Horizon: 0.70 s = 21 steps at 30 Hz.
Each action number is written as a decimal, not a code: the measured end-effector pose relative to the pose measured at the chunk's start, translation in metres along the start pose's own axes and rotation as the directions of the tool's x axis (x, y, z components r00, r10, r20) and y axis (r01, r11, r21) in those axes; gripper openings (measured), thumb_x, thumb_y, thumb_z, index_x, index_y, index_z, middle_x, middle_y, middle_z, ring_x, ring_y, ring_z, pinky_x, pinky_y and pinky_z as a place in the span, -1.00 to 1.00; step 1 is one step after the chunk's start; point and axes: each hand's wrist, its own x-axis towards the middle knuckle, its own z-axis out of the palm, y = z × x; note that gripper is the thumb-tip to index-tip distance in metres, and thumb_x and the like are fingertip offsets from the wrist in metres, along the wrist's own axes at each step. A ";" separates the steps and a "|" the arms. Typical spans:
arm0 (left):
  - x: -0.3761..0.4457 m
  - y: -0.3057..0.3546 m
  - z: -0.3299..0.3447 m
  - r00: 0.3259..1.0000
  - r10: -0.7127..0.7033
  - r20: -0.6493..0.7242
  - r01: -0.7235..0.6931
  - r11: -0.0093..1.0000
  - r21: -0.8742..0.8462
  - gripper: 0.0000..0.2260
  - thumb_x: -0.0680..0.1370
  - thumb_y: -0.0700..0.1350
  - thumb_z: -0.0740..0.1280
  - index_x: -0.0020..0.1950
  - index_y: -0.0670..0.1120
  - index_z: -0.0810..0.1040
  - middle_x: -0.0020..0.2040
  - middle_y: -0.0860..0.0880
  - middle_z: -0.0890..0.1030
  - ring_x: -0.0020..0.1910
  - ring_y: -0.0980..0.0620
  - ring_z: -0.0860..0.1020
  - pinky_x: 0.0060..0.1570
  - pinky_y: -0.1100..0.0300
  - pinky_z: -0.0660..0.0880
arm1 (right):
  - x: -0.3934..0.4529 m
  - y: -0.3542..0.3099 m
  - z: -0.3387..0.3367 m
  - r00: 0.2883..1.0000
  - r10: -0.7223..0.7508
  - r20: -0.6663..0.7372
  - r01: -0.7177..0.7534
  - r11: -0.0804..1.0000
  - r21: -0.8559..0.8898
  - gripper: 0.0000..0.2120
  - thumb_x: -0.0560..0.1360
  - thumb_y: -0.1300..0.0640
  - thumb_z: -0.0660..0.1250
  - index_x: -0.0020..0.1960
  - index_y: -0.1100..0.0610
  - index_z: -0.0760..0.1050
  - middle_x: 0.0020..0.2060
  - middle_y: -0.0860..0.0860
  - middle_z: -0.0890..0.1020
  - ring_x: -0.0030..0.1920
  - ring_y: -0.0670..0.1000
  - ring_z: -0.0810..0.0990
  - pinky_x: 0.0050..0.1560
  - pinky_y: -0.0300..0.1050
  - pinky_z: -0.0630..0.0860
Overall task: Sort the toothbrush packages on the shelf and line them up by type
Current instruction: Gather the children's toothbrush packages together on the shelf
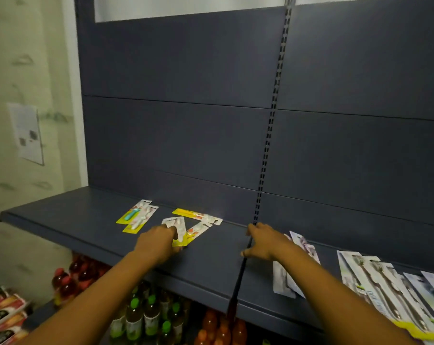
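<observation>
While my left hand (158,241) grips a yellow pack (180,232) on the shelf (61,215), my right hand (263,242) rests open, empty; next, slide this pack beside its yellow matches (136,216).

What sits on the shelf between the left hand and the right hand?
Nothing: in the head view, only bare dark shelf and the seam between shelf sections separate the left hand from the right hand.

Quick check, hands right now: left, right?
Left hand: fingers on the yellow-edged toothbrush package; whether it grips it cannot be told.
Right hand: open, fingers spread over the shelf, holding nothing.
</observation>
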 end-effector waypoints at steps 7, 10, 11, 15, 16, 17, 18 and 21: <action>0.041 -0.084 0.019 0.999 -0.011 0.042 0.013 0.999 -0.033 -0.65 0.51 0.20 0.31 0.16 0.01 0.51 0.19 -0.03 0.55 0.16 -0.07 0.54 -0.03 0.08 0.46 | 0.062 -0.070 0.005 0.999 0.034 -0.007 -0.034 0.999 0.023 -0.34 0.45 -0.24 0.36 0.42 0.07 0.31 0.34 0.08 0.39 0.33 0.12 0.38 0.27 0.07 0.44; 0.061 -0.118 0.024 0.998 -0.008 0.064 0.012 0.998 -0.070 -0.66 0.51 0.23 0.30 0.14 0.03 0.51 0.16 -0.02 0.56 0.13 -0.05 0.54 0.00 0.08 0.48 | 0.087 -0.101 0.008 0.999 0.044 -0.006 -0.043 0.998 0.037 -0.37 0.46 -0.22 0.36 0.40 0.06 0.33 0.33 0.07 0.39 0.33 0.11 0.39 0.25 0.06 0.46; 0.067 -0.125 0.026 0.997 -0.002 0.073 0.009 0.996 -0.085 -0.66 0.51 0.23 0.30 0.13 0.03 0.51 0.16 -0.02 0.56 0.11 -0.04 0.54 0.01 0.08 0.48 | 0.094 -0.109 0.010 0.999 0.047 -0.010 -0.046 0.998 0.046 -0.39 0.46 -0.21 0.36 0.39 0.06 0.33 0.32 0.07 0.40 0.32 0.11 0.39 0.24 0.05 0.46; 0.089 -0.127 0.043 0.994 0.039 0.101 -0.022 0.987 -0.160 -0.62 0.50 0.29 0.27 0.09 0.02 0.52 0.13 -0.01 0.58 0.11 -0.04 0.54 0.03 0.09 0.49 | 0.115 -0.126 0.018 0.997 0.068 -0.032 -0.065 0.995 0.082 -0.40 0.45 -0.22 0.36 0.38 0.04 0.36 0.31 0.07 0.42 0.30 0.09 0.41 0.21 0.02 0.47; 0.093 -0.123 0.048 0.995 0.041 0.088 -0.024 0.983 -0.180 -0.59 0.49 0.31 0.26 0.09 0.01 0.54 0.13 -0.02 0.58 0.13 -0.04 0.54 0.04 0.08 0.49 | 0.118 -0.128 0.019 0.996 0.078 -0.034 -0.075 0.993 0.089 -0.40 0.45 -0.24 0.35 0.38 0.04 0.37 0.31 0.07 0.42 0.30 0.09 0.42 0.21 0.01 0.47; 0.096 -0.119 0.054 0.997 0.037 0.063 -0.024 0.980 -0.195 -0.56 0.48 0.34 0.25 0.10 0.01 0.55 0.14 -0.02 0.58 0.15 -0.04 0.53 0.05 0.08 0.49 | 0.120 -0.130 0.020 0.995 0.089 -0.038 -0.085 0.992 0.092 -0.40 0.45 -0.25 0.35 0.37 0.04 0.37 0.30 0.07 0.43 0.29 0.09 0.43 0.21 0.01 0.48; 0.099 -0.115 0.058 0.999 0.029 0.033 -0.021 0.979 -0.203 -0.52 0.47 0.37 0.24 0.12 0.01 0.55 0.15 -0.03 0.57 0.17 -0.04 0.52 0.06 0.08 0.49 | 0.122 -0.131 0.020 0.994 0.099 -0.043 -0.095 0.991 0.091 -0.40 0.45 -0.25 0.35 0.36 0.04 0.37 0.29 0.07 0.44 0.28 0.09 0.43 0.20 0.01 0.48; 0.106 -0.105 0.067 1.000 0.006 -0.014 -0.008 0.981 -0.193 -0.45 0.45 0.41 0.20 0.18 0.01 0.55 0.19 -0.05 0.53 0.21 -0.05 0.50 0.09 0.08 0.46 | 0.124 -0.133 0.019 0.991 0.128 -0.051 -0.123 0.988 0.088 -0.41 0.44 -0.27 0.34 0.33 0.05 0.40 0.26 0.07 0.45 0.26 0.10 0.45 0.17 0.02 0.50</action>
